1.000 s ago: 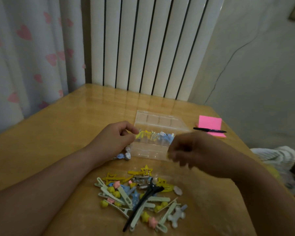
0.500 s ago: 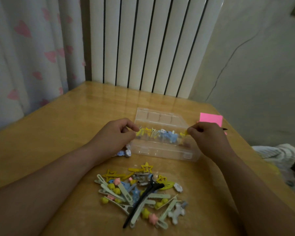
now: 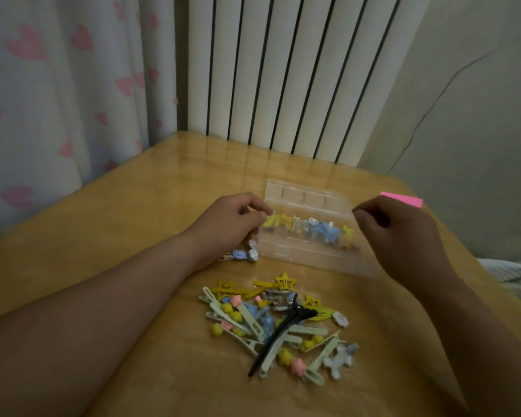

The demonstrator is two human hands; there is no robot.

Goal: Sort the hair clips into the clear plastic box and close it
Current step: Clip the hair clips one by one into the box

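Observation:
A clear plastic box [image 3: 307, 254] lies open in the middle of the wooden table [image 3: 103, 236], with a row of yellow and blue hair clips [image 3: 313, 228] inside. My left hand [image 3: 229, 224] pinches the box's left end and my right hand [image 3: 397, 233] pinches its right end. In front of the box lies a loose pile of hair clips [image 3: 247, 320]: yellow stars, pale green bars, pink and yellow beads, and a long black clip [image 3: 283, 332] across it. Two small blue-and-white clips [image 3: 244, 254] lie beside my left wrist.
A pink sticky note pad [image 3: 403, 200] peeks out behind my right hand near the table's right edge. A white radiator [image 3: 298, 70] stands behind the table, a heart-patterned curtain [image 3: 57, 85] hangs at the left, and striped cloth [image 3: 515, 275] lies off the right edge.
My right hand moved from in front of the box to its right end and took hold there. The left hand stayed at the left end.

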